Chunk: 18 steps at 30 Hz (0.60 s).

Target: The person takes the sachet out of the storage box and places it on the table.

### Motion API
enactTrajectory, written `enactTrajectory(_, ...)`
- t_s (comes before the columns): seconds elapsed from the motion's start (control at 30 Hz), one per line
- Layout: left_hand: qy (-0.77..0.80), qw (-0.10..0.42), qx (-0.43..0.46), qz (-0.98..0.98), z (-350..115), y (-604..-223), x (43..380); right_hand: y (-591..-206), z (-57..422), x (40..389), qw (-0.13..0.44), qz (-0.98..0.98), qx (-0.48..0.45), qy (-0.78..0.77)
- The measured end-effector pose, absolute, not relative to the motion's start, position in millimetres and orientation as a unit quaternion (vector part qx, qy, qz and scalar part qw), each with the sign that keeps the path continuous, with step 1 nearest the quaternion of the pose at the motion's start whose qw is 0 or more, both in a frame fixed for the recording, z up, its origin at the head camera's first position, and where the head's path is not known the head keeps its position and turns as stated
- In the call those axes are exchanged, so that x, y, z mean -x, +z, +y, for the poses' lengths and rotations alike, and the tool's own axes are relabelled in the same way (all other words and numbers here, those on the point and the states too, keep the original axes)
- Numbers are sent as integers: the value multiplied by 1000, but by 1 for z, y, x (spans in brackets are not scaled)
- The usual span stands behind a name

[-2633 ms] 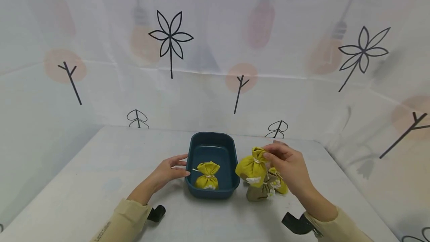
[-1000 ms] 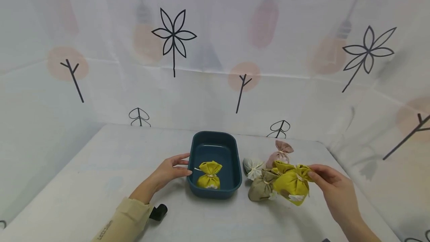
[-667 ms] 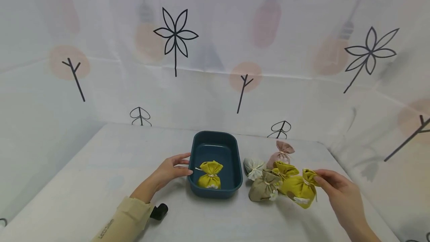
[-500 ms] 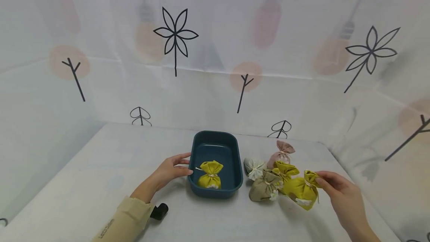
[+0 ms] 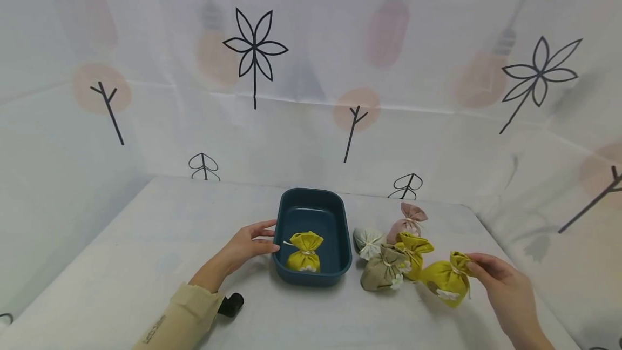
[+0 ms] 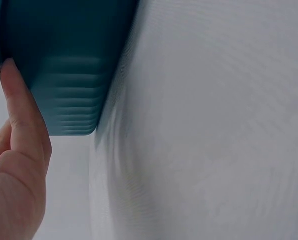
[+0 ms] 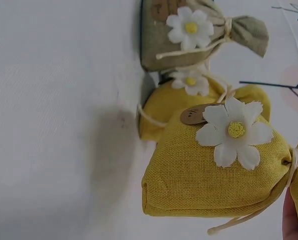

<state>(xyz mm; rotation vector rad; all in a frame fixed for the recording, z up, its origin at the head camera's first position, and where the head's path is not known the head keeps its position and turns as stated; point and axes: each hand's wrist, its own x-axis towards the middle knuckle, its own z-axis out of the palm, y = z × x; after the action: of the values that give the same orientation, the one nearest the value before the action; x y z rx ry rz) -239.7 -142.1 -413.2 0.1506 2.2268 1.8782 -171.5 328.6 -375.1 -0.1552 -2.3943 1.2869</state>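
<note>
My left hand [image 5: 245, 247] touches the left rim of a dark teal box [image 5: 311, 280], its fingers mostly straight. In the left wrist view a thumb or finger [image 6: 20, 100] lies against the wall just under the rim. One yellow drawstring sachet [image 5: 304, 258] sits inside the box at the near end. To the right, my right hand [image 5: 512, 290] pinches another yellow sachet [image 7: 213, 170] by its gathered neck. This sachet hangs tilted close over the table, its white cloth flower and brown tag facing the right wrist camera.
Between box and right hand stands a cluster: a grey sachet [image 5: 368, 243], a pink one [image 5: 406, 227], an olive-brown one [image 5: 379, 274] and a further yellow one [image 5: 412, 255]. A patterned white cloth [image 5: 311, 139] rises behind the white table [image 5: 194, 220].
My right hand has carried its yellow sachet from beside the box, across the cluster, to the right and nearer me, exposing the grey and pink sachets. The left hand keeps its place.
</note>
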Motion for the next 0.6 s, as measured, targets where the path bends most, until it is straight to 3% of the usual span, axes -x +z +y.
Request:
enactTrajectory(0.27,639,110,-47,760,-142,-413,241,-381,341,180,195,-880,106,420)
enactTrajectory(0.6,640,108,-43,760,-141,-412,240,-379,351,195,206,-890,91,396)
